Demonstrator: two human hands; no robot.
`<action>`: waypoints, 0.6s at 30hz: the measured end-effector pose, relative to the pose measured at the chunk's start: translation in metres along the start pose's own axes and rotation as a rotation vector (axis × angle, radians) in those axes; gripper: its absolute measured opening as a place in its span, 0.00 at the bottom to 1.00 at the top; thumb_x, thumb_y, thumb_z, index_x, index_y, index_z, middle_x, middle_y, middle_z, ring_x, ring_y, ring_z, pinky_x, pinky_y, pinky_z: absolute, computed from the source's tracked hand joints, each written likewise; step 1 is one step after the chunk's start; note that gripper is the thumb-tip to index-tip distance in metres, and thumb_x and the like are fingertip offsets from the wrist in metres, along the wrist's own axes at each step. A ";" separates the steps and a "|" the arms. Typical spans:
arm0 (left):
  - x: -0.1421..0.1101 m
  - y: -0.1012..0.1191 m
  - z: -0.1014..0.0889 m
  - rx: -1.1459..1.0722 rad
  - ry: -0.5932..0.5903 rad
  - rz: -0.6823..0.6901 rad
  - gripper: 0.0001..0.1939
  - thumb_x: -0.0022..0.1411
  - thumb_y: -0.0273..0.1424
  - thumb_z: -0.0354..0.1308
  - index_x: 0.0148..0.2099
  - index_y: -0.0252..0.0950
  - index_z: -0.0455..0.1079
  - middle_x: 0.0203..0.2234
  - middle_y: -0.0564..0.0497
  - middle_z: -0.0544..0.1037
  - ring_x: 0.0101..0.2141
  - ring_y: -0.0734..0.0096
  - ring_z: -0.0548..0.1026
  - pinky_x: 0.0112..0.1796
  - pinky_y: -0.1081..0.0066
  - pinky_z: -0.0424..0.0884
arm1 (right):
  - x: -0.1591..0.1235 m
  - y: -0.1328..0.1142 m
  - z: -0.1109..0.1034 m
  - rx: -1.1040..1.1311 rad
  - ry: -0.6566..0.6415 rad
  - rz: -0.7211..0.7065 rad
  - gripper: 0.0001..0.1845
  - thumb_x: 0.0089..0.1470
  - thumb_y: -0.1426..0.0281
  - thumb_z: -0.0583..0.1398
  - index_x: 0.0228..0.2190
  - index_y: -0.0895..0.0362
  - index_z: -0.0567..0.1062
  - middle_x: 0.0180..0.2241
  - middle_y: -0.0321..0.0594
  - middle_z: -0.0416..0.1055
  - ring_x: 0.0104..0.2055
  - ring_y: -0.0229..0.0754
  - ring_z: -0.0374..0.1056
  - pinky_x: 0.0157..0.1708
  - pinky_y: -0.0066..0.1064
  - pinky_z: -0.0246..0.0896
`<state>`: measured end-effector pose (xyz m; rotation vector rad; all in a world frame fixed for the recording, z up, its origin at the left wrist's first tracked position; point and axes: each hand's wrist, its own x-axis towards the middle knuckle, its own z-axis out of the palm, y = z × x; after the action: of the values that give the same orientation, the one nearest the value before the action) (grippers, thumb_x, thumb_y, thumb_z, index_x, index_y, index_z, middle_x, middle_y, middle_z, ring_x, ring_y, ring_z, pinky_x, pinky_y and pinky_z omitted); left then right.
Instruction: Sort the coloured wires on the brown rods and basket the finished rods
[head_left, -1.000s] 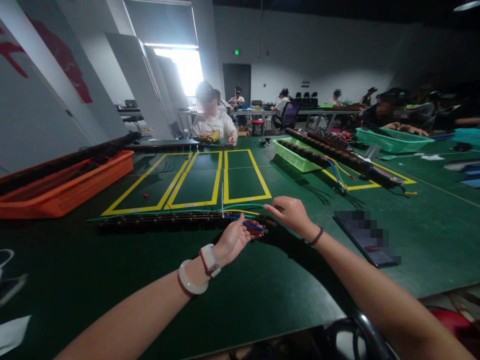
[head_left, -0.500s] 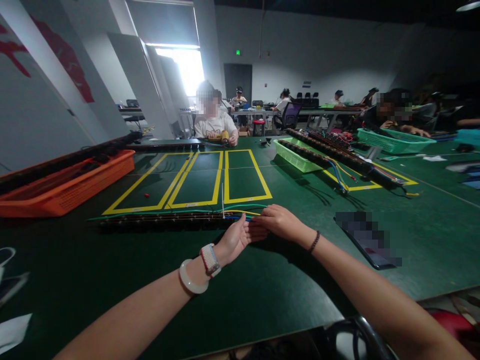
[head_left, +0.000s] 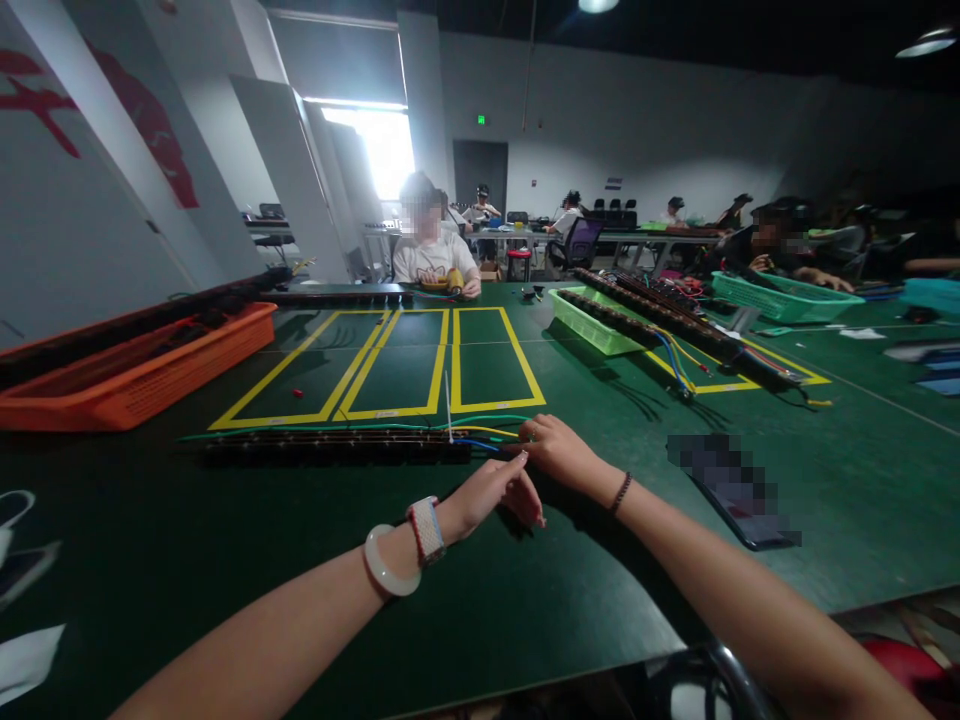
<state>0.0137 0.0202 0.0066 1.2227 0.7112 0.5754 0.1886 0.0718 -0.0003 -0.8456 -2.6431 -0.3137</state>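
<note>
A long black strip (head_left: pixel 337 447) lies crosswise on the green table, with a white cable tie (head_left: pixel 449 410) standing up near its right end. Green, yellow and blue wires (head_left: pixel 480 444) run from that end toward my right hand (head_left: pixel 559 448). Its fingers are closed at the wire ends; which wires they grip is partly hidden. Just below and left of it is my left hand (head_left: pixel 499 492), thumb apart and fingers bent down loosely. Nothing shows in it, and its thumb tip is near the right hand's fingers.
Yellow tape frames (head_left: pixel 386 412) mark the table beyond the strip. An orange basket (head_left: pixel 255 330) stands left, a green basket (head_left: pixel 600 325) with more strips stands right. A phone (head_left: pixel 739 490) lies right of my hands. A co-worker (head_left: pixel 435 255) sits across the table.
My left hand has come away from the wires, moving down and turning its fingers downward. My right hand stays at the wire ends. The view has shifted slightly.
</note>
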 end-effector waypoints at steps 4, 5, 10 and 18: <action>-0.004 -0.003 0.004 0.150 -0.136 0.036 0.32 0.62 0.50 0.42 0.23 0.29 0.72 0.20 0.42 0.76 0.22 0.70 0.74 0.28 0.73 0.69 | 0.012 -0.004 -0.006 0.116 0.111 0.081 0.13 0.57 0.66 0.58 0.44 0.53 0.75 0.41 0.45 0.67 0.43 0.43 0.61 0.43 0.35 0.57; -0.006 -0.004 0.005 0.188 -0.175 0.033 0.31 0.61 0.51 0.44 0.23 0.29 0.72 0.20 0.43 0.76 0.22 0.70 0.74 0.27 0.73 0.68 | 0.017 -0.005 -0.008 0.142 0.142 0.113 0.15 0.57 0.64 0.58 0.45 0.54 0.73 0.42 0.46 0.66 0.44 0.44 0.61 0.44 0.36 0.58; -0.016 -0.008 0.011 0.350 -0.247 0.096 0.29 0.58 0.52 0.47 0.23 0.31 0.69 0.18 0.48 0.73 0.20 0.74 0.71 0.25 0.74 0.67 | 0.052 -0.022 -0.003 0.153 0.125 0.153 0.29 0.52 0.53 0.59 0.51 0.57 0.67 0.45 0.49 0.65 0.47 0.49 0.61 0.47 0.41 0.58; -0.016 -0.013 0.006 0.710 -0.255 0.432 0.24 0.65 0.42 0.44 0.26 0.32 0.71 0.21 0.49 0.75 0.24 0.76 0.72 0.31 0.77 0.66 | 0.089 -0.041 0.030 0.071 0.016 0.173 0.26 0.44 0.52 0.65 0.37 0.60 0.70 0.36 0.46 0.68 0.40 0.48 0.63 0.41 0.38 0.59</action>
<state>0.0078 0.0015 -0.0018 2.1017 0.4371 0.5151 0.0884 0.0944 0.0023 -1.0349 -2.5289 -0.1807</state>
